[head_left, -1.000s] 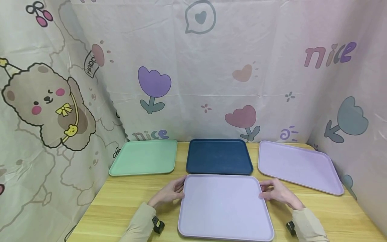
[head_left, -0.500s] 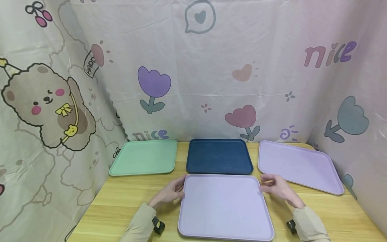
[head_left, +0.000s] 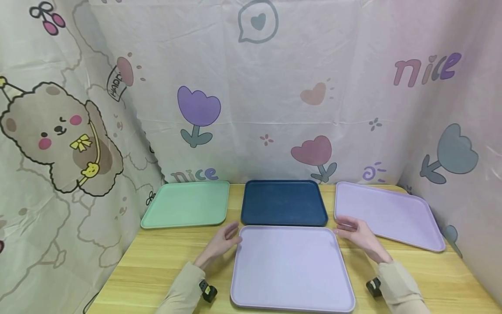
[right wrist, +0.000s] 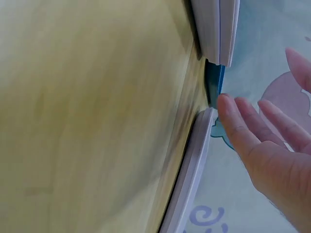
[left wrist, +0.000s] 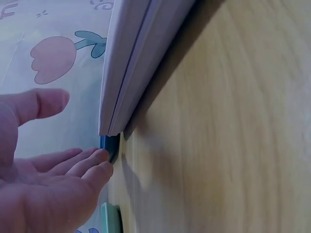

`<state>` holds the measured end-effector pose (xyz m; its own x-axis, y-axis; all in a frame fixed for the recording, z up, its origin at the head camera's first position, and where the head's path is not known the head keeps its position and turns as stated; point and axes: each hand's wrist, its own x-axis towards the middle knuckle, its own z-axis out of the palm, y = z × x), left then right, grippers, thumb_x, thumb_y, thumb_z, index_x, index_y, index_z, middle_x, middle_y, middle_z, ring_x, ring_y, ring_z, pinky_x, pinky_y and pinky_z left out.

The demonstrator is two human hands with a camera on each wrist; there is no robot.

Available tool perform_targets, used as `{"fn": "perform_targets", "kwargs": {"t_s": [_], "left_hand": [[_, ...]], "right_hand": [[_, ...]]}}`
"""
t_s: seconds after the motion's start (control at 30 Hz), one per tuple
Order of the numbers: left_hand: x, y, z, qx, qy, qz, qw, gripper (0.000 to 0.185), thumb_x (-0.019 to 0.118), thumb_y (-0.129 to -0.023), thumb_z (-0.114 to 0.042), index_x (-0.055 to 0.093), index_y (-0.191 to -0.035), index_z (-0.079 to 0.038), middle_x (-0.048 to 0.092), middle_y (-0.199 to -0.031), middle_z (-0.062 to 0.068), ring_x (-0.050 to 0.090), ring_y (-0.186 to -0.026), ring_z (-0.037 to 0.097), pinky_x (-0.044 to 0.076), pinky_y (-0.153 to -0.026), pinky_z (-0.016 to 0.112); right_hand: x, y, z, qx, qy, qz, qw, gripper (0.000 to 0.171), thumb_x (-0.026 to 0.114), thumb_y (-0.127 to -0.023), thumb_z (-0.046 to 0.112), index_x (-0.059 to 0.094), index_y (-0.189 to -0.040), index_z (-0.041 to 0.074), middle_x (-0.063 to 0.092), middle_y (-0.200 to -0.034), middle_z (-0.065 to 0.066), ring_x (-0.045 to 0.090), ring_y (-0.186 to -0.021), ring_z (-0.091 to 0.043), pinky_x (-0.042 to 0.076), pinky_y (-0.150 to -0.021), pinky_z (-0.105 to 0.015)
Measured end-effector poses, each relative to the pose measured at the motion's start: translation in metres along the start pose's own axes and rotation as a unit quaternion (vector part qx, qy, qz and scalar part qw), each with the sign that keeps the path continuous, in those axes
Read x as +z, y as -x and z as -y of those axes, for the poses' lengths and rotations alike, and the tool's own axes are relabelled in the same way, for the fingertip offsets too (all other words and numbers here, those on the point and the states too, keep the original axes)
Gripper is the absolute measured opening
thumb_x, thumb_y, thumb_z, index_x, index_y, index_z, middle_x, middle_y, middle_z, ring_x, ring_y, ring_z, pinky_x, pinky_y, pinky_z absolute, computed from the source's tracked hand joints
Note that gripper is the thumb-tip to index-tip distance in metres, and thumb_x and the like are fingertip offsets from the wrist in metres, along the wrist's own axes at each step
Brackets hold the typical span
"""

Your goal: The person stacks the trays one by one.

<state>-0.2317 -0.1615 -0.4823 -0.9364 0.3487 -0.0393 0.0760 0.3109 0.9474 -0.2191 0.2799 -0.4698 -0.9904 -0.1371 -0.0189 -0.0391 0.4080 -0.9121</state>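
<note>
A large lilac tray (head_left: 291,266) lies flat on the wooden table (head_left: 164,261) in front of me. My left hand (head_left: 221,242) hovers just off its far left corner with fingers straight, holding nothing. My right hand (head_left: 354,233) hovers by the far right corner, fingers loosely spread, also free. In the left wrist view the lilac tray's rim (left wrist: 129,73) runs beside my left fingers (left wrist: 92,162). In the right wrist view my right fingers (right wrist: 243,131) are near the tray corner (right wrist: 218,29).
Three trays lie in a row at the back: a mint green tray (head_left: 187,204) on the left, a dark blue tray (head_left: 283,203) in the middle, a second lilac tray (head_left: 386,216) angled at the right. A printed cloth backdrop (head_left: 251,87) walls in the table.
Both hands have let go of the near lilac tray's far corners and lifted slightly away. The tray has stayed where it lay.
</note>
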Motion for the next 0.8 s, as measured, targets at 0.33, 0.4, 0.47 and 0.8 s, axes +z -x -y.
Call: {"fn": "perform_targets", "kwargs": {"t_s": [0.33, 0.4, 0.47, 0.8], "left_hand": [[-0.002, -0.014, 0.004, 0.02, 0.043, -0.062, 0.9969, 0.06, 0.061, -0.095, 0.0, 0.035, -0.147, 0.016, 0.036, -0.154, 0.036, 0.035, -0.144, 0.052, 0.033, -0.12, 0.058], [-0.003, -0.018, 0.003, 0.019, 0.039, -0.068, 0.9967, 0.059, 0.06, -0.095, 0.0, 0.035, -0.147, 0.015, 0.037, -0.154, 0.035, 0.035, -0.144, 0.052, 0.032, -0.12, 0.059], [-0.005, -0.022, 0.002, 0.02, 0.035, -0.071, 0.9967, 0.06, 0.059, -0.096, 0.001, 0.034, -0.148, 0.015, 0.037, -0.154, 0.035, 0.035, -0.144, 0.052, 0.033, -0.12, 0.059], [-0.012, -0.043, -0.006, 0.001, 0.041, -0.067, 0.9969, 0.066, 0.06, -0.097, -0.005, 0.028, -0.152, 0.013, 0.031, -0.159, 0.032, 0.028, -0.149, 0.047, 0.031, -0.122, 0.056]], "right_hand": [[-0.002, -0.017, 0.001, -0.003, -0.062, -0.005, 0.998, 0.069, 0.068, -0.095, 0.015, 0.035, -0.149, -0.013, 0.042, -0.151, -0.035, 0.049, -0.137, -0.04, 0.05, -0.092, -0.008], [-0.003, -0.02, 0.001, -0.006, -0.072, 0.0, 0.997, 0.069, 0.067, -0.095, 0.013, 0.033, -0.149, -0.014, 0.04, -0.152, -0.036, 0.056, -0.133, -0.028, 0.05, -0.093, -0.009], [-0.004, -0.023, 0.001, -0.007, -0.082, 0.004, 0.997, 0.069, 0.067, -0.095, 0.013, 0.032, -0.149, -0.014, 0.038, -0.152, -0.037, 0.06, -0.125, -0.012, 0.051, -0.093, -0.009], [-0.004, -0.045, 0.007, 0.011, -0.085, 0.014, 0.996, 0.068, 0.062, -0.098, 0.015, 0.029, -0.151, -0.014, 0.036, -0.154, -0.036, 0.049, -0.138, -0.035, 0.048, -0.092, -0.007]]}}
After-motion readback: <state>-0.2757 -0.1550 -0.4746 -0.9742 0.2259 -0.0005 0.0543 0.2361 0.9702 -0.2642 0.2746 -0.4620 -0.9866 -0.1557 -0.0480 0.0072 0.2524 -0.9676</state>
